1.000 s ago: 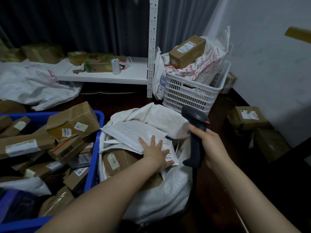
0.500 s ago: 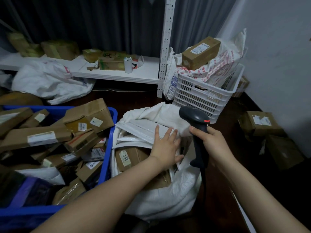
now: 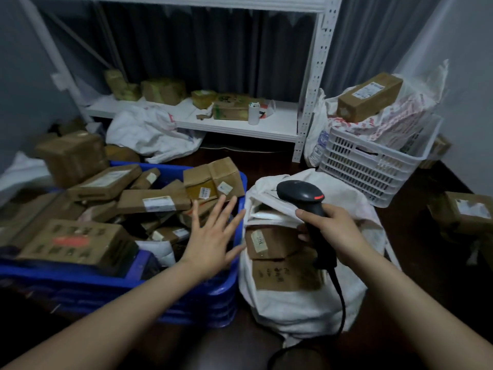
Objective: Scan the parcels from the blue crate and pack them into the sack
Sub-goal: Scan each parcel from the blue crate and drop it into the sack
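Brown cardboard parcels (image 3: pixel 154 201) lie heaped in the blue plastic crate (image 3: pixel 80 279), at nine o'clock of the white woven sack (image 3: pixel 301 308), which already holds boxes (image 3: pixel 272 241). Over the crate's three o'clock rim hovers the left hand (image 3: pixel 210 241), fingers splayed, holding nothing. The right hand (image 3: pixel 336 236) grips the black handheld scanner (image 3: pixel 301 193) above the sack. Best to take a top parcel label-up, so the scanner reads it at once.

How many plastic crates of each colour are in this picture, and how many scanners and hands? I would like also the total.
blue crate: 1
white crate: 1
scanner: 1
hands: 2 (left hand, right hand)
Total: 5
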